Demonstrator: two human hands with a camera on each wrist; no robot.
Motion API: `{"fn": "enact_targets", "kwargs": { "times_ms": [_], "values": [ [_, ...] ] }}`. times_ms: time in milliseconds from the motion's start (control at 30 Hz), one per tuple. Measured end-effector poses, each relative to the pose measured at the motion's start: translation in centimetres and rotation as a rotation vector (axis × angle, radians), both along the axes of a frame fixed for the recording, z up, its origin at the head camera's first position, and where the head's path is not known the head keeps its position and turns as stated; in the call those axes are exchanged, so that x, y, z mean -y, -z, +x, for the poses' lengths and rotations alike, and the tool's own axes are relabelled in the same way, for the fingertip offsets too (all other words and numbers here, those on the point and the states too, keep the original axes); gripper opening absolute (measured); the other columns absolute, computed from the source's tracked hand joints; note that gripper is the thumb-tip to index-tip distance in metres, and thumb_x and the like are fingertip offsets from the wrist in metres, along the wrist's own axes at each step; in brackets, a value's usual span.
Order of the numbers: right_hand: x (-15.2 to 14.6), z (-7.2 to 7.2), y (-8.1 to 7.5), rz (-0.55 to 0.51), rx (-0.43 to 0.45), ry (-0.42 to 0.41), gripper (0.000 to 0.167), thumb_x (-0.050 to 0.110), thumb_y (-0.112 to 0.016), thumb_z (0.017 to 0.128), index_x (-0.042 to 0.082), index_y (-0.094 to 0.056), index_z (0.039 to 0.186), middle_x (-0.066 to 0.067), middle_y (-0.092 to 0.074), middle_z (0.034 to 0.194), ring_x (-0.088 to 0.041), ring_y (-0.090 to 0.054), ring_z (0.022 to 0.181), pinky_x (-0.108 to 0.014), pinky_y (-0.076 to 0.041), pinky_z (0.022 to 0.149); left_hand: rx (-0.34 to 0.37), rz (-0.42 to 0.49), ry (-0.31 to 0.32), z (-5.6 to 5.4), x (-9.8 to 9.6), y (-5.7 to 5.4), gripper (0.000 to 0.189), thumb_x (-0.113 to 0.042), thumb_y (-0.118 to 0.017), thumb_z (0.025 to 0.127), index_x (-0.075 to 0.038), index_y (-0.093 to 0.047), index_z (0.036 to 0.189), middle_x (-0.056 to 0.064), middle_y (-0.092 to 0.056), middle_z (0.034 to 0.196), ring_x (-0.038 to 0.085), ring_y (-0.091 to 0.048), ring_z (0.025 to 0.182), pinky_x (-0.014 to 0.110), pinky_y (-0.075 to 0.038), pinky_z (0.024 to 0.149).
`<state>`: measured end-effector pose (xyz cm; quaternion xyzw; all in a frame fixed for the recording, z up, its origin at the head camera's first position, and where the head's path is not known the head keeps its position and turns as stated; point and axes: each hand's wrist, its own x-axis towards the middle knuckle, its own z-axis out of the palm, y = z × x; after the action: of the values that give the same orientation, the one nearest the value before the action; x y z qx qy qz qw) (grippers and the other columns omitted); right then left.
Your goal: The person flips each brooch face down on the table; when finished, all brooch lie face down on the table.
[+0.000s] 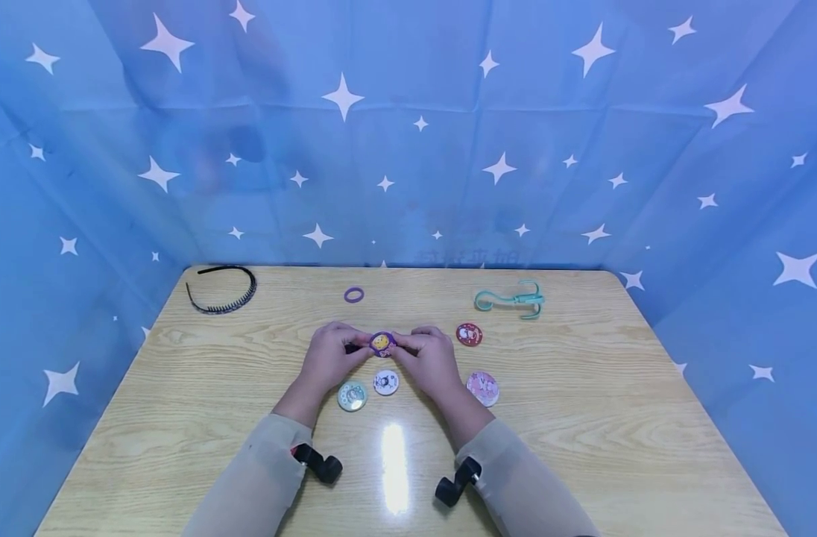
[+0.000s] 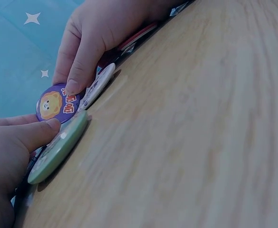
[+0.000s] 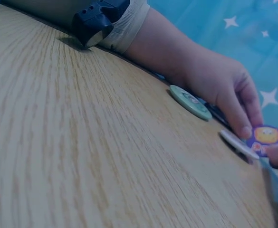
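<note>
A round purple button badge (image 1: 382, 344) with a yellow cartoon face is pinched at its edges between both hands, tilted up toward me. My left hand (image 1: 332, 358) grips its left edge with thumb and fingers; my right hand (image 1: 430, 361) grips the right edge. In the left wrist view the badge (image 2: 51, 107) shows its printed front, with the right thumb over its upper right edge. Just nearer than the hands, a white badge (image 1: 385, 382) and a green badge (image 1: 352, 396) lie on the table. Something dark shows beneath the left fingers; its kind is hidden.
Right of the hands lie a red badge (image 1: 469, 334) and a pink badge (image 1: 483, 388), the latter beside my right wrist. Along the back are a black headband (image 1: 237, 302), a purple ring-shaped band (image 1: 354, 294) and a teal hooked item (image 1: 516, 299). A blue star-patterned curtain (image 1: 408, 149) surrounds the wooden table (image 1: 583, 418).
</note>
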<state>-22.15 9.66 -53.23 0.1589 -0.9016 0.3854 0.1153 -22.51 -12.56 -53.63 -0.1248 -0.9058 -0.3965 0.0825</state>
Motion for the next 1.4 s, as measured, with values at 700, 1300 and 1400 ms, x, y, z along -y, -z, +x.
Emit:
{"fn": "enact_targets", "kwargs": {
  "times_ms": [700,1300,1400],
  "values": [
    [0.04,0.09,-0.34,-0.068,0.026,0.017,0.014,0.022,-0.088,0.091,0.018,-0.086,0.104,0.005,-0.081,0.096,-0.028,-0.066,0.114,-0.055,-0.039,0.112,-0.041,0.049,0.033,-0.17,0.11,0.1,0.012,-0.019,-0.092,0.086,-0.019,-0.085,0.097,-0.006,-0.075,0.094,0.019,-0.066,0.101,0.048,-0.047,0.104],
    [0.14,0.28,-0.34,-0.03,0.008,0.016,0.012,0.022,-0.088,0.091,0.019,-0.086,0.103,0.007,-0.08,0.097,-0.024,-0.066,0.112,-0.055,-0.039,0.111,-0.092,0.053,0.06,-0.18,0.25,0.07,0.011,-0.017,-0.091,0.087,-0.021,-0.085,0.095,-0.009,-0.077,0.094,0.019,-0.067,0.1,0.049,-0.047,0.104],
    [0.19,0.3,-0.17,-0.03,0.001,0.017,0.012,0.022,-0.088,0.091,0.019,-0.086,0.102,0.007,-0.079,0.096,-0.024,-0.066,0.111,-0.055,-0.04,0.111,-0.097,0.049,0.062,-0.18,0.36,0.28,0.011,-0.017,-0.091,0.087,-0.022,-0.085,0.095,-0.01,-0.077,0.094,0.019,-0.066,0.1,0.049,-0.047,0.104]
  ]
}}
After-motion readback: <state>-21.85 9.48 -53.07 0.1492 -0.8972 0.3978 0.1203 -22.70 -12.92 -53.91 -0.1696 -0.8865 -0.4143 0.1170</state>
